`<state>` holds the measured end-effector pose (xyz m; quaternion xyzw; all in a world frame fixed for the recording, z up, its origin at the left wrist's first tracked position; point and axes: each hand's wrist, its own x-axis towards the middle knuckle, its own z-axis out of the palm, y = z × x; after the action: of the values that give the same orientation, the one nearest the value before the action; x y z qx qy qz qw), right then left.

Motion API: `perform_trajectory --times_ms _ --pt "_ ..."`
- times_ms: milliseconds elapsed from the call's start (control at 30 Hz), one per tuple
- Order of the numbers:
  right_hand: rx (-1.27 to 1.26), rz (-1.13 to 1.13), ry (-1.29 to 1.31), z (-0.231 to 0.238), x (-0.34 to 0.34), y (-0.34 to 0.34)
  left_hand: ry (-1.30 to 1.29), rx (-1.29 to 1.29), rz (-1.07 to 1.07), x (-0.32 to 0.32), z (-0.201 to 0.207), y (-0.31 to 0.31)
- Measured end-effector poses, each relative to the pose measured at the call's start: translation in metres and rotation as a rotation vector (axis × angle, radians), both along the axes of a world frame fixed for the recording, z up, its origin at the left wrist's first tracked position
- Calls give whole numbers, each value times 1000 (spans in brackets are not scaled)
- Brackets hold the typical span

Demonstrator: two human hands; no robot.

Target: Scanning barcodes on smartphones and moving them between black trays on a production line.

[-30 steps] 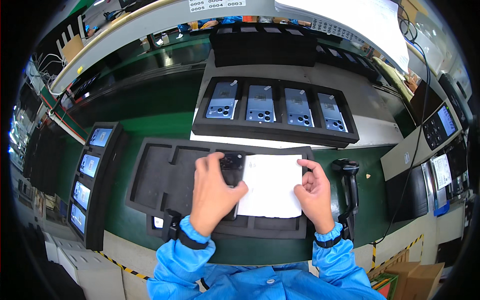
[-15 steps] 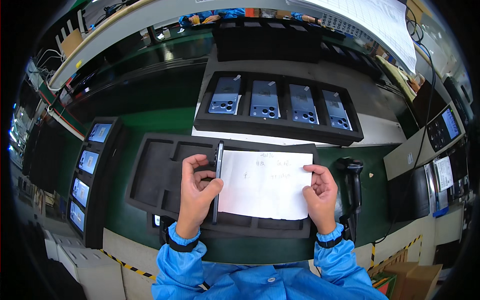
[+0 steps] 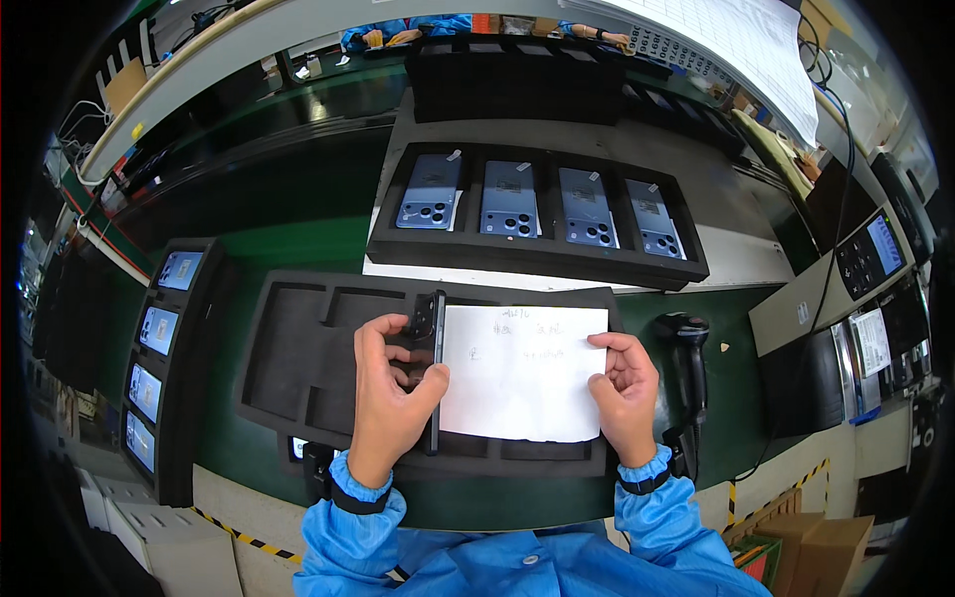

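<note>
My left hand grips a smartphone upright on its long side, so mostly its thin edge faces me. The dark camera bump shows on its left side. Between thumb and fingers, my right hand pinches the right edge of a white sheet of paper with faint handwriting. The paper's left edge meets the phone; whether my left hand also holds the paper is hidden. Both are held over a black foam tray with cut-out compartments. Beyond it, another foam tray bears several blue phones, backs up.
A black handheld scanner stands right of my right hand. Farther right is a beige machine with a small screen and a hanging cable. Another foam tray with several lit phones stands left. Other people's hands show at the far bench.
The phone has turned slightly, showing more of its camera bump. Both hands keep their holds on phone and paper. The whole view has shifted a little.
</note>
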<state>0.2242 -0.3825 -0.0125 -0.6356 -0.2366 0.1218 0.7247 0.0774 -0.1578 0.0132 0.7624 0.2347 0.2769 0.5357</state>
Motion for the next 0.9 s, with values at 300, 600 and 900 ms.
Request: perform_trajectory --times_ms 300,600,900 --pt "10 2 3 -1 1 -1 87 132 41 6 8 -9" --pt "15 15 8 -3 3 -5 214 513 96 12 3 -20" --pt "15 -9 8 -4 6 4 -157 576 44 -21 8 -7"
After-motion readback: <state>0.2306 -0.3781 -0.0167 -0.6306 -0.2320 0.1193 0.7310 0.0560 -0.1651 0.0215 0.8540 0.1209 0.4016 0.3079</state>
